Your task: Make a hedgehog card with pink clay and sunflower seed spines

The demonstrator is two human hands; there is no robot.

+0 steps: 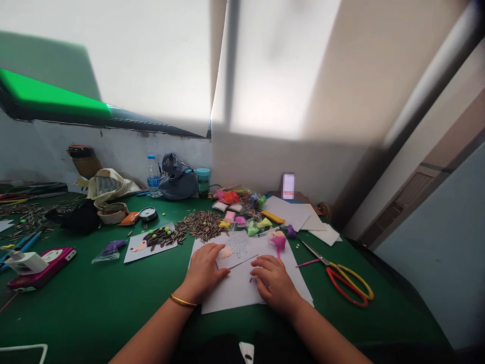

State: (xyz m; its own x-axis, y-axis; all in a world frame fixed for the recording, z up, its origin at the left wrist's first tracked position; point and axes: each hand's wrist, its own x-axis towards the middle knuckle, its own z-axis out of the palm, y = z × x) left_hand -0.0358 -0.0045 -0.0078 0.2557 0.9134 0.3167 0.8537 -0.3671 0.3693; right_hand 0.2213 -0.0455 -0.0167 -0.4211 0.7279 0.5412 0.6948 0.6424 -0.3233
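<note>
My left hand [206, 270], with a gold bangle at its wrist, rests on the left edge of a small card [234, 248] that bears a hedgehog drawing with a peach-coloured face. White sheets [223, 298] lie beneath the card. My right hand [275, 283] is over the sheets, right of the card, its fingers curved and apart. A tiny dark pink piece [250, 279] lies by its fingertips. Pink clay in a bag [278, 240] sits at the sheets' upper right, with a pink strip below it. Neither hand holds anything that I can see.
Scissors [341, 275] lie open on the right, beside a pink stick [307, 263]. Behind the sheets are sunflower seeds [204, 226] and bagged coloured clay [240, 221]. A finished-looking hedgehog card [149, 244], purple clay bag [109, 250] and magenta device [43, 270] stand left.
</note>
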